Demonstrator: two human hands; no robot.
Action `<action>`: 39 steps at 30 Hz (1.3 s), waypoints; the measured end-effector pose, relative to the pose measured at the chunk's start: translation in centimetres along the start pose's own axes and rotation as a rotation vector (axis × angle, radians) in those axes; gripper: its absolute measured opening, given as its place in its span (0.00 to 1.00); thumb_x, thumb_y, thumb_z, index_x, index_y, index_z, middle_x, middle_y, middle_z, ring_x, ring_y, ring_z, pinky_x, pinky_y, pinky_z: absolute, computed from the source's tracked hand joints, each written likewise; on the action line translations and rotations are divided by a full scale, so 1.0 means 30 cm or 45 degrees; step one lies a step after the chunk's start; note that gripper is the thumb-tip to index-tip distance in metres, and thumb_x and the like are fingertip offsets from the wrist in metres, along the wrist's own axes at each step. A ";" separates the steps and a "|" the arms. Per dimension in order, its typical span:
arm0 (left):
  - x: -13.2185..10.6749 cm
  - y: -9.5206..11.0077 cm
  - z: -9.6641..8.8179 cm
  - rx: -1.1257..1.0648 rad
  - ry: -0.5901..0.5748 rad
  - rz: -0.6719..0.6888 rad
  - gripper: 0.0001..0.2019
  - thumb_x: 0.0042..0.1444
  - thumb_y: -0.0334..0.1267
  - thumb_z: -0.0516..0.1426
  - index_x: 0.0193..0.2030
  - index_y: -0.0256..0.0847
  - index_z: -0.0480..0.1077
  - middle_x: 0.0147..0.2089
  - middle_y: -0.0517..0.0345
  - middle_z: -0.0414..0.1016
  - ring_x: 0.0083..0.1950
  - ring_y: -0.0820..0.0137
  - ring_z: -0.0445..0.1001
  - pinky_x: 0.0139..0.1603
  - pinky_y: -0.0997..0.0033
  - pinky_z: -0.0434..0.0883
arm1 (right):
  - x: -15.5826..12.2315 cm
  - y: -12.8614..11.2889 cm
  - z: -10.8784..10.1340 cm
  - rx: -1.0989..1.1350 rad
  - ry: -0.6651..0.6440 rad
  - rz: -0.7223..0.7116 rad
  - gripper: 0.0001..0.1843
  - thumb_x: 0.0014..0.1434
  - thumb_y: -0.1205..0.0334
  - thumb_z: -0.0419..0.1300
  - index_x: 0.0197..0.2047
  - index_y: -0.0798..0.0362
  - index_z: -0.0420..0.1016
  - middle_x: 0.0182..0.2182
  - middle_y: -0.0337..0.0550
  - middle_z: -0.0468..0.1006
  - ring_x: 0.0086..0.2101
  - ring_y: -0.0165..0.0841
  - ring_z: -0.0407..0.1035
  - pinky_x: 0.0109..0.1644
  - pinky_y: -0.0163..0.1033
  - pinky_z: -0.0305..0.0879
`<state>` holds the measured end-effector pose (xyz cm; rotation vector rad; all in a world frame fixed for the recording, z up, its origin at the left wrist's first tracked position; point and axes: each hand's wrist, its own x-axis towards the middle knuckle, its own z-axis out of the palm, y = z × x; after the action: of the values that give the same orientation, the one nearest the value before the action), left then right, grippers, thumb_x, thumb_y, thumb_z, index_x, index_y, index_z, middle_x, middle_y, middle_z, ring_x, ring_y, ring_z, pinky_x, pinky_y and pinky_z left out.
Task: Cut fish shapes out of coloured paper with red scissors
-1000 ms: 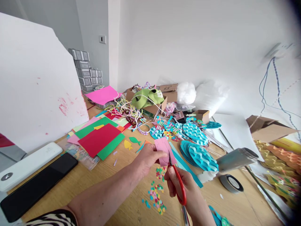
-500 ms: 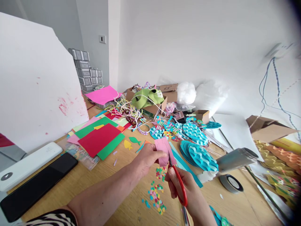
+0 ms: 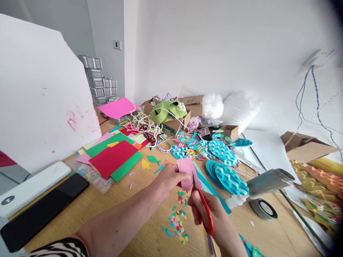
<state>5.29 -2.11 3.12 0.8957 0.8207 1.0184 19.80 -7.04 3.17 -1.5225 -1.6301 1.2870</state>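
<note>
Pinched between thumb and fingers of my left hand (image 3: 171, 178) is a piece of pink paper (image 3: 184, 165) with faint drawn lines. My right hand (image 3: 207, 208) grips red-handled scissors (image 3: 208, 214), their blades pointing up and away from me into the paper. A slit runs through the paper at the blades, with a strip to its right. Beneath the hands lie small coloured paper dots (image 3: 178, 223) on the wooden table. To the left are a yellow paper fish (image 3: 146, 164) and a green paper fish (image 3: 153, 159).
Coloured paper sheets (image 3: 114, 157), a black phone (image 3: 45, 210) and a white power bank (image 3: 34, 187) lie on the left. Blue wavy discs (image 3: 232, 178), a metal bottle (image 3: 270, 181) and a roll of tape (image 3: 264, 208) are on the right. Cardboard boxes (image 3: 194, 107) stand at the back.
Almost nothing differs. The pink paper and scissors have shifted very slightly; both hands keep their hold.
</note>
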 end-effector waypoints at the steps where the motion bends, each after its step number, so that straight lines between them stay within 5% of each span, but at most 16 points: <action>1: 0.000 0.000 0.000 -0.001 0.004 -0.001 0.13 0.37 0.39 0.59 0.28 0.31 0.75 0.25 0.55 0.72 0.28 0.73 0.66 0.33 0.71 0.63 | 0.000 0.001 -0.001 -0.003 0.001 0.000 0.34 0.53 0.26 0.49 0.27 0.53 0.67 0.11 0.32 0.62 0.14 0.28 0.58 0.20 0.33 0.51; 39: 0.001 0.002 -0.004 -0.101 0.005 -0.028 0.14 0.38 0.40 0.62 0.32 0.32 0.75 0.32 0.50 0.77 0.33 0.67 0.72 0.35 0.68 0.67 | 0.001 0.026 -0.016 0.145 -0.113 -0.026 0.33 0.55 0.29 0.51 0.28 0.54 0.69 0.10 0.32 0.64 0.13 0.25 0.55 0.20 0.32 0.47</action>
<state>5.18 -2.04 3.13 0.8159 0.7866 1.0266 20.55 -6.96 2.66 -1.3950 -1.5936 1.4297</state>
